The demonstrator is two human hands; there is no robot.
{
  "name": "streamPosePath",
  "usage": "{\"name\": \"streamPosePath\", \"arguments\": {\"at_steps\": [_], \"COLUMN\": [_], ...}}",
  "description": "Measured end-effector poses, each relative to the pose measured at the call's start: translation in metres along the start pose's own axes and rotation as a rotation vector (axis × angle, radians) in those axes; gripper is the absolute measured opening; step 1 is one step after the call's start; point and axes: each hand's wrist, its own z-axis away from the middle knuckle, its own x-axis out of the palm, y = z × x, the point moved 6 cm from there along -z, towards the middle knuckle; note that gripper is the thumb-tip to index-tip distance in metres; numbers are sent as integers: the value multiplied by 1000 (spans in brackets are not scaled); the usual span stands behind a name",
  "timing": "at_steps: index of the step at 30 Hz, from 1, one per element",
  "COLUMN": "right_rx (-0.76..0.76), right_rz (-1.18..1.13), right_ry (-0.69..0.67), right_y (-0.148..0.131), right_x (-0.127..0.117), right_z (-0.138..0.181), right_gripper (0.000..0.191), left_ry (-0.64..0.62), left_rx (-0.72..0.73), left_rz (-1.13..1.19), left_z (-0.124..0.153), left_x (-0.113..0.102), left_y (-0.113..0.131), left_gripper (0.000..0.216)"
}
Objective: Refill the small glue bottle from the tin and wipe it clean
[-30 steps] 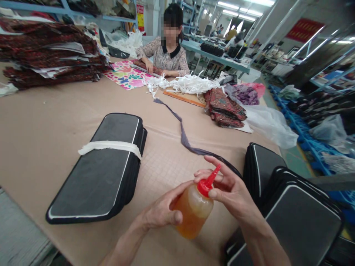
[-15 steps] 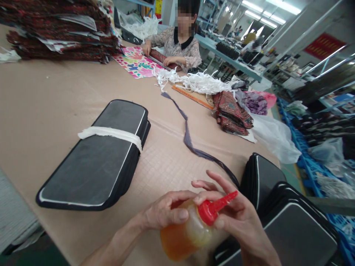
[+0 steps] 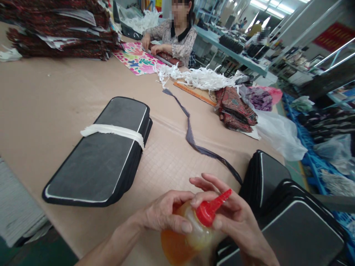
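A soft plastic squeeze bottle [image 3: 183, 240] of amber liquid sits low in the middle of the view, tilted to the right. My left hand [image 3: 163, 216] is wrapped round its body. My right hand [image 3: 235, 218] pinches the bottle's red nozzle cap [image 3: 209, 210] between thumb and fingers. A bundle of flat black panels with white piping, bound by a white strip [image 3: 111, 130], lies on the table to the left [image 3: 102, 162]. Two more stacks of the same black panels [image 3: 285, 221] lie just right of my hands.
A long brown table [image 3: 55, 103] carries a dark fabric strip [image 3: 194, 136], white shredded strips [image 3: 199, 75], folded red patterned cloth [image 3: 235, 109], a high pile of dark red fabric [image 3: 55, 29] at the far left and clear plastic bags [image 3: 277, 133]. A person [image 3: 177, 35] works at the far end.
The bottle has tipped from nearly upright to leaning right and sits lower in view. Both hands stay on it; the view has shifted a little.
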Motion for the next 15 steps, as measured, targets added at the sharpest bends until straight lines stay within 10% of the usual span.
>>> {"name": "streamPosePath", "arguments": {"at_steps": [15], "right_rx": [-16], "right_rz": [-31], "right_ry": [91], "right_y": [17], "right_x": [-1], "right_z": [4], "right_gripper": [53], "left_ry": [109], "left_rx": [52], "left_rz": [-128], "left_z": [2], "left_x": [-5], "left_y": [8], "left_gripper": [61]}}
